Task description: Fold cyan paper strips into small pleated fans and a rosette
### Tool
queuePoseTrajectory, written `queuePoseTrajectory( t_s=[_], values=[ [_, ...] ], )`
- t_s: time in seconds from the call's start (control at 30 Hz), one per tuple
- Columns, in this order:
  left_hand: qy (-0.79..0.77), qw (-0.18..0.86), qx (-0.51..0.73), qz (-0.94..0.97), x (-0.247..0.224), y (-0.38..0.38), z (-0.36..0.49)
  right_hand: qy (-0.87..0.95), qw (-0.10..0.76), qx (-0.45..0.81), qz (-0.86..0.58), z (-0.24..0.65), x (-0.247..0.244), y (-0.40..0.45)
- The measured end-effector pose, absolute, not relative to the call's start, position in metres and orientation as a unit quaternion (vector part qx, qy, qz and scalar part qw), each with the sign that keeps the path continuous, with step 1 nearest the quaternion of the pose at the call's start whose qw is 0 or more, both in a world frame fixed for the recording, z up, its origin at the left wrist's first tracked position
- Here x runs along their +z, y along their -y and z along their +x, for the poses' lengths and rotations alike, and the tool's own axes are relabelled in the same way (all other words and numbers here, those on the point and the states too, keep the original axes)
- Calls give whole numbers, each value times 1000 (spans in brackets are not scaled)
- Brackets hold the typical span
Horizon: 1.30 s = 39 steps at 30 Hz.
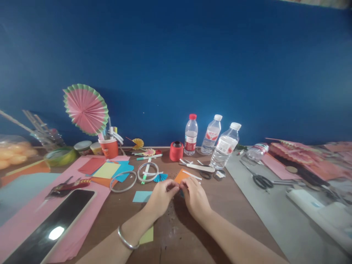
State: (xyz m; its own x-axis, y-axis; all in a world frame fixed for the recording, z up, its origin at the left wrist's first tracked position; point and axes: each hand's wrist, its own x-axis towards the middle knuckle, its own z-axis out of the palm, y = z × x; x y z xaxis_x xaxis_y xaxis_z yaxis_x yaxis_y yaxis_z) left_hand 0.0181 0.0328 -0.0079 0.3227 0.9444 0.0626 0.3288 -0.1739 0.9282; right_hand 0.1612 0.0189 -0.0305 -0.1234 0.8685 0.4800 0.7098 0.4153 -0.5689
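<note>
My left hand (162,194) and my right hand (194,196) meet over the middle of the brown table, thumbs and fingertips pinched together. Whatever they pinch is too small and hidden to name; a bit of blue shows under the right fingertips. Just behind them lies an orange paper (181,176) with white strips on it. A small blue folded fan (160,177) is beyond my left hand. Blue paper (142,196) lies left of that hand, and yellow paper (146,235) is partly behind my left forearm, which wears a silver bangle.
Three bottles (190,135) stand at the back beside a red tape roll (176,151). A paper cup (109,148) and a pink-green fan (85,110) are back left. A phone (55,229) lies left; scissors (262,181) lie right on a grey mat (255,198).
</note>
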Motion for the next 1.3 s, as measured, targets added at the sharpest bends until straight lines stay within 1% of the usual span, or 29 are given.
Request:
queuePoseTrajectory(
  t_s=[0.1, 0.17, 0.23, 0.37, 0.57, 0.7, 0.8, 0.9, 1.03, 1.17, 1.3],
  values=[
    [-456, 578, 334, 588, -10, -35, 18, 748, 404, 115, -513, 161, -29, -19],
    [-437, 641, 350, 525, -11, -35, 19, 748, 419, 121, -499, 162, -27, -18],
    [-414, 676, 372, 484, -12, -35, 19, 750, 438, 119, -481, 162, -25, -15],
    [-406, 696, 386, 448, -13, -35, 17, 759, 448, 94, -463, 163, -22, -13],
    [-412, 698, 399, 430, -15, -35, 17, 750, 451, 66, -479, 163, -28, -15],
    [-419, 682, 392, 454, -16, -36, 17, 741, 440, 68, -502, 163, -28, -16],
    [-441, 627, 374, 522, -15, -37, 17, 735, 422, 88, -523, 162, -25, -16],
    [-450, 563, 352, 597, -14, -38, 15, 728, 389, 140, -547, 159, -22, -16],
    [-468, 519, 350, 624, -13, -38, 13, 725, 358, 201, -554, 157, -21, -17],
    [-498, 512, 370, 594, -14, -42, 10, 716, 371, 223, -548, 159, -21, -17],
    [-505, 503, 379, 589, -14, -46, 9, 695, 402, 227, -552, 162, -22, -17]
  ],
)
